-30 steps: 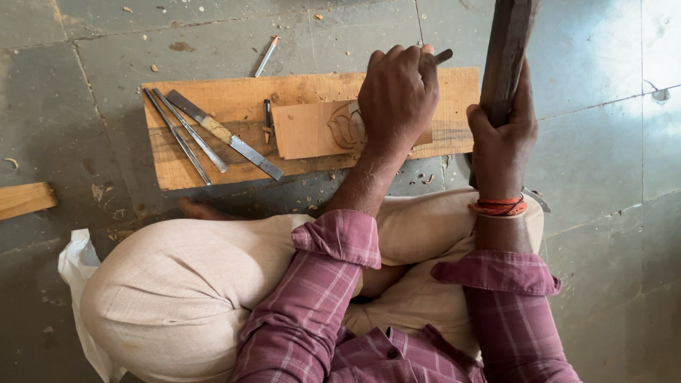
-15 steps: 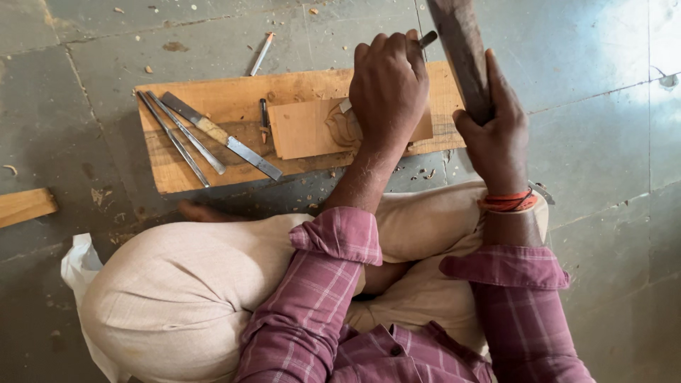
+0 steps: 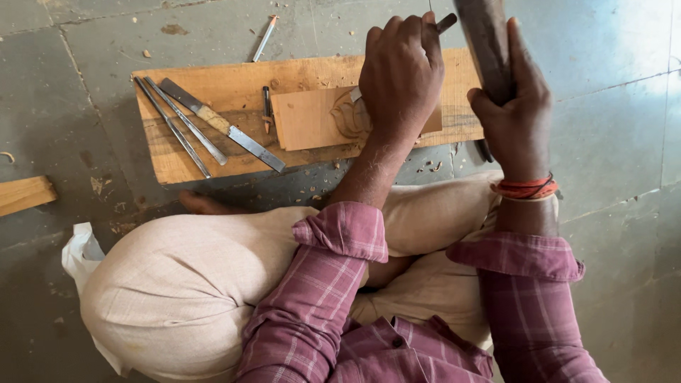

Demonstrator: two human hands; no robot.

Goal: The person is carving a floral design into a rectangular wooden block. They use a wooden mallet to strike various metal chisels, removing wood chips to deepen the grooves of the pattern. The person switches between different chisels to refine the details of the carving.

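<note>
No labels, signs or screens appear in the view. The only package-like item is a white plastic bag (image 3: 79,254), crumpled and soft in shape, lying on the grey stone floor (image 3: 624,142) at the lower left, partly hidden behind the seated person's knee (image 3: 170,298)

Grey stone-tile floor (image 3: 624,135) fills frame, grout lines crossing upper left and right side. Surface scuffed, stained, strewn with small wood chips (image 3: 433,167) near centre. Bright daylight patch at upper right. Pale wooden offcut (image 3: 25,195) at left edge. White cloth (image 3: 79,252) at lower left.
</note>
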